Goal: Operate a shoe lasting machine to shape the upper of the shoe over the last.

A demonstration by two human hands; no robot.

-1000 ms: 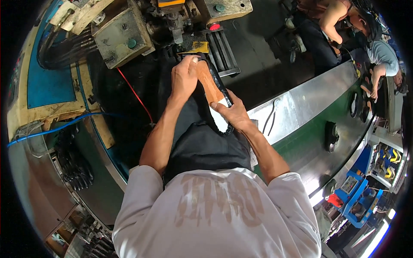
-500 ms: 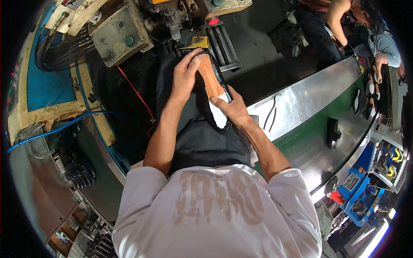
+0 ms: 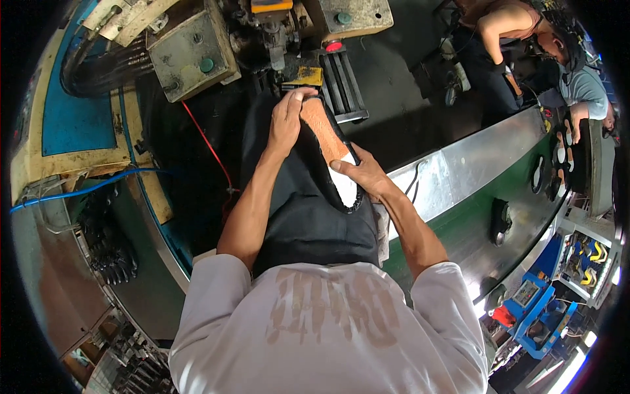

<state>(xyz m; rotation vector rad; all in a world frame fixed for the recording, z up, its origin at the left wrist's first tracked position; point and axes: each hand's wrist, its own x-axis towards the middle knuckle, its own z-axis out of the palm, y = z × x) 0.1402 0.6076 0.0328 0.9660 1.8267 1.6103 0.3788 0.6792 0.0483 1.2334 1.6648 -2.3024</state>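
Over my lap I hold a shoe upper (image 3: 326,139) with its underside up. Its bottom is tan from the far end to the middle and white at the near end, with a black rim all round. My left hand (image 3: 287,123) grips the far end, fingers bent over the edge. My right hand (image 3: 365,173) is wrapped round the near half from the right, thumb pressed on the white part. The side facing down is hidden.
Ahead stands a machine with a worn control box (image 3: 192,61) and a yellow block (image 3: 310,76). At my right runs a green conveyor (image 3: 430,240) with a metal edge, carrying a dark shoe (image 3: 501,222) and more shoe parts. Two people work at the far right.
The shoe upper has shifted slightly nearer and to the right in the picture, both hands still on it. At the far right, one person's arm has moved lower.
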